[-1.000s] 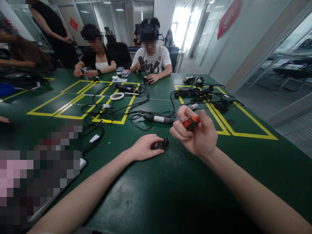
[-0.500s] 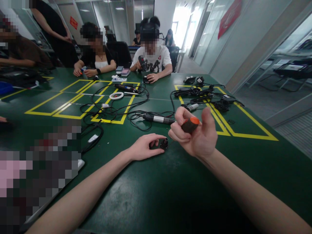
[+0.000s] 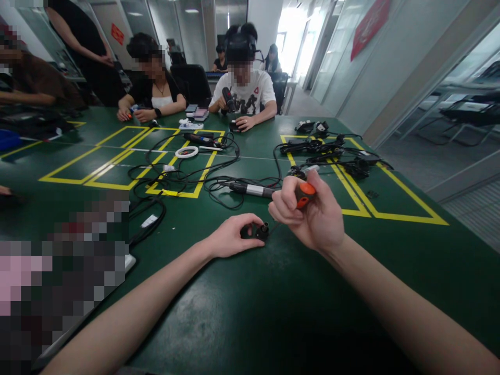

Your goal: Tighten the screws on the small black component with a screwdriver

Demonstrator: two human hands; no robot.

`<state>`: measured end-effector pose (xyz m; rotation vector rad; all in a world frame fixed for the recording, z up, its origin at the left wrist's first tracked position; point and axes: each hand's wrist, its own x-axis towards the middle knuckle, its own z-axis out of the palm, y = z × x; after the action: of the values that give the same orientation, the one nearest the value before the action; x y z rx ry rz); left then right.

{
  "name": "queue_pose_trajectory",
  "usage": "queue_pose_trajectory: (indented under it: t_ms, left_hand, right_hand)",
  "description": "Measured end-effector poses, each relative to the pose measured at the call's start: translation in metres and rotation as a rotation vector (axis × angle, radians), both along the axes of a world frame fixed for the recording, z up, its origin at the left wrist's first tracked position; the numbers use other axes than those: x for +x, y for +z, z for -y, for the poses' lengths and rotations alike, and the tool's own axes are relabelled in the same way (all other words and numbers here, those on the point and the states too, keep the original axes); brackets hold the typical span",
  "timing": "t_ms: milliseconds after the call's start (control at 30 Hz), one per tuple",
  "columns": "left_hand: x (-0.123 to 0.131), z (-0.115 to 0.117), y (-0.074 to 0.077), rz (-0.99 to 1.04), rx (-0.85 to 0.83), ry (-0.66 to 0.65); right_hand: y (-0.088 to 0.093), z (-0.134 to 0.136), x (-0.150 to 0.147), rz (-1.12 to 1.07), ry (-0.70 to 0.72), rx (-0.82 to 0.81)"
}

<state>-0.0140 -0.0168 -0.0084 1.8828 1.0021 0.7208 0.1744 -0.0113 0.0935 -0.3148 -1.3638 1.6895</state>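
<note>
A small dark cylindrical part [image 3: 262, 231] with a round, metallic-looking top stands on the green table. My left hand [image 3: 235, 235] is closed around its left side, thumb in front and fingers behind. To the right, my right hand [image 3: 312, 219] grips a screwdriver [image 3: 306, 195] by its orange and black handle. Its thin shaft slants down leftward from under my fingers towards the dark part; I cannot tell whether the tip touches it.
Behind my hands lies a black and silver cylindrical tool [image 3: 252, 189] among looped black cables. More bundled cables [image 3: 332, 151] lie at the right inside yellow tape outlines. A white ring [image 3: 186, 152] sits farther left. Across the table a person holds a power screwdriver [image 3: 228, 99].
My right hand has turned, its thumb moving left and closing onto the screwdriver handle, so more orange shows. My left hand and the dark part have barely moved.
</note>
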Motion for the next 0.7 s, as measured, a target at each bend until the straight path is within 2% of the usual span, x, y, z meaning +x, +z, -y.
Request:
queue_pose_trajectory:
  t_ms: [200,467,700]
  left_hand:
    - [-0.0001,-0.0011,0.0007,-0.018,-0.006,-0.022]
    - [0.0004,-0.0016,0.0028,0.042,-0.055,-0.035]
    - [0.0003,-0.0014,0.0019,0.062,-0.112,0.006]
  right_hand:
    - [-0.0068,0.0009,0.0018,-0.104,0.008,0.039]
    - [-0.0062,-0.0020,0.0040,-0.063,-0.046,0.104]
    - [-0.0019,-0.0009,0.0001,-0.050,-0.054,-0.025]
